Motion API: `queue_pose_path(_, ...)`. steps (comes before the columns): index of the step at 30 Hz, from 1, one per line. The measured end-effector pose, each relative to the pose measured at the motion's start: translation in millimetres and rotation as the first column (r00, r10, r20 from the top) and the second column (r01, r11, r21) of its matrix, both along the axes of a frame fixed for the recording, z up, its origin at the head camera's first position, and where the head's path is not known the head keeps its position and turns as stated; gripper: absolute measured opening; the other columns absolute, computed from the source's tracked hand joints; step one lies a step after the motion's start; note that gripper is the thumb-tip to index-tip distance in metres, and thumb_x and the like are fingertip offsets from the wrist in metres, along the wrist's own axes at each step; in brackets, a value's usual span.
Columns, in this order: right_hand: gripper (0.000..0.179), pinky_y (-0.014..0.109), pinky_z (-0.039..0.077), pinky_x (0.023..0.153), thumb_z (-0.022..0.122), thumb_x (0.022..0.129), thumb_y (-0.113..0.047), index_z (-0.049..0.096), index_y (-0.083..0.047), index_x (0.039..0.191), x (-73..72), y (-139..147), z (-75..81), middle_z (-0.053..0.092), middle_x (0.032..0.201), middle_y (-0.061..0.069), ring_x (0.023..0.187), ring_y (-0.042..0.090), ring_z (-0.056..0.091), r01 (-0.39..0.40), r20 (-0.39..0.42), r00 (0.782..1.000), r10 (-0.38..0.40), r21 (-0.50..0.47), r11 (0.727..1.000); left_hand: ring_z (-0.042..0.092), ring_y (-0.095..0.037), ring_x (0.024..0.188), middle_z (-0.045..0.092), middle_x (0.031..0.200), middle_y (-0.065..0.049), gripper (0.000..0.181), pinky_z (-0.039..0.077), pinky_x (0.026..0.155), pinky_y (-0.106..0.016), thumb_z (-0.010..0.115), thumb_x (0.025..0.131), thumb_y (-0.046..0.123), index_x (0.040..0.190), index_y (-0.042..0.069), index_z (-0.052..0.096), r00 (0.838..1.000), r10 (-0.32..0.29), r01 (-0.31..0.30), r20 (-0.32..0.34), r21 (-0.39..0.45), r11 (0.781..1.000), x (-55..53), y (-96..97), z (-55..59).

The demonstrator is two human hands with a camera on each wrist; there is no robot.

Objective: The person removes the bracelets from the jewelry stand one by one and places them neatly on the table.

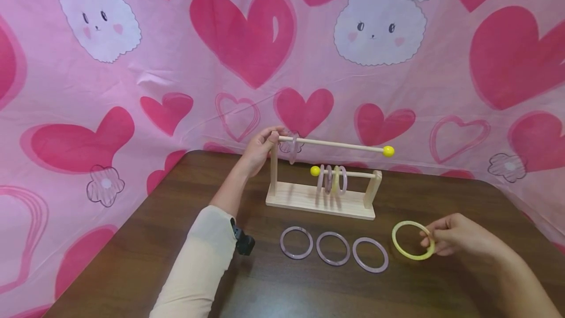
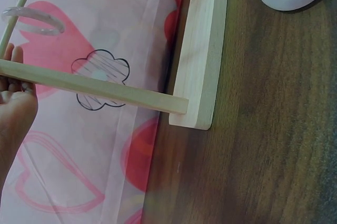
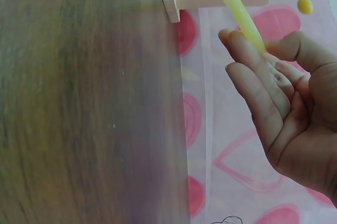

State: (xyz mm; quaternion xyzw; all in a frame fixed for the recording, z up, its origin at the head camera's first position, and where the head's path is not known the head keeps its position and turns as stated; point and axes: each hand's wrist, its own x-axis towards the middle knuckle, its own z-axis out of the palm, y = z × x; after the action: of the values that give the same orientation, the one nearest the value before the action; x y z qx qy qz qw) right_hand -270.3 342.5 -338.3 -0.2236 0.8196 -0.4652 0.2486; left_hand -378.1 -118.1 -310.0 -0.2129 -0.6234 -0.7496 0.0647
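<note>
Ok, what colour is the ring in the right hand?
Yellow; the ring shows best in the head view.

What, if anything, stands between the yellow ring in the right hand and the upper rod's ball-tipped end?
Nothing visible: in the head view, the way from the yellow ring in the right hand to the ball on the upper rod looks clear. The short post stands left of that line.

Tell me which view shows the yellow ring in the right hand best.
The head view: almost the whole yellow ring shows, gripped at its edge by the right hand. The right wrist view has only a stretch, cut by the frame; the left wrist view, none.
</note>
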Motion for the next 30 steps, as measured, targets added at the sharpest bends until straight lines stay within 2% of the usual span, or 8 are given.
queue_pose_path(2,0.026,0.034,0.053,0.067,0.041,0.094,0.001,0.052,0.023,0.103,0.3,0.6,-2.0,0.066,0.087,0.014,0.077,0.019,0.065,-0.026,0.011,1.000,0.027,-0.018,0.999,0.049,-0.015,0.103,0.060,0.101,0.009,0.051,0.034,0.090,-0.040,0.051,0.091,0.028,0.127,-0.007,0.043,1.000,-0.002,0.002,0.005,-0.001,1.000,0.2,0.2,0.0)
queue_pose_path(7,0.025,0.034,0.053,0.064,0.041,0.093,0.003,0.053,0.023,0.100,3.4,1.1,-7.2,0.066,0.086,0.014,0.073,0.016,0.064,-0.089,0.114,0.988,0.102,-0.115,0.989,0.049,-0.015,0.103,0.061,0.100,0.008,0.062,0.031,0.095,-0.045,0.054,0.084,0.036,0.126,-0.007,0.043,1.000,-0.008,0.008,-0.006,0.004,1.000,-0.6,0.2,-1.0)
queue_pose_path(9,0.024,0.032,0.053,0.062,0.041,0.090,0.005,0.054,0.023,0.100,5.3,0.4,-8.3,0.066,0.086,0.015,0.072,0.015,0.064,-0.101,0.152,0.981,0.120,-0.127,0.987,0.050,-0.016,0.105,0.062,0.103,0.005,0.060,0.032,0.097,-0.042,0.054,0.085,0.035,0.127,-0.007,0.044,1.000,0.000,0.000,-0.009,-0.006,1.000,-1.0,0.3,-0.8)
queue_pose_path(14,0.023,0.028,0.051,0.056,0.043,0.086,0.005,0.058,0.018,0.097,7.9,-3.2,-8.6,0.066,0.083,0.014,0.068,0.013,0.063,-0.104,0.146,0.983,0.112,-0.064,0.993,0.050,-0.017,0.107,0.062,0.108,0.001,0.050,0.034,0.095,-0.034,0.049,0.092,0.028,0.128,-0.006,0.045,1.000,0.028,-0.028,0.003,-0.052,0.998,0.4,0.4,1.6)
queue_pose_path(20,0.022,0.027,0.051,0.055,0.044,0.087,0.005,0.059,0.018,0.096,6.8,-4.8,-10.3,0.066,0.082,0.015,0.067,0.013,0.063,-0.113,0.147,0.982,0.122,-0.066,0.991,0.050,-0.016,0.107,0.060,0.106,0.004,0.045,0.033,0.096,-0.033,0.047,0.094,0.024,0.127,-0.007,0.045,1.000,0.027,-0.028,-0.012,-0.059,0.998,1.0,0.1,2.4)
queue_pose_path(30,0.021,0.028,0.052,0.056,0.045,0.091,0.001,0.059,0.016,0.097,4.9,-4.8,-15.7,0.067,0.084,0.014,0.069,0.013,0.064,-0.111,0.151,0.981,0.118,-0.056,0.992,0.051,-0.014,0.105,0.060,0.106,0.005,0.064,0.033,0.096,-0.034,0.053,0.082,0.039,0.127,-0.006,0.046,1.000,0.024,-0.025,-0.018,-0.043,0.999,-0.1,-0.3,0.8)
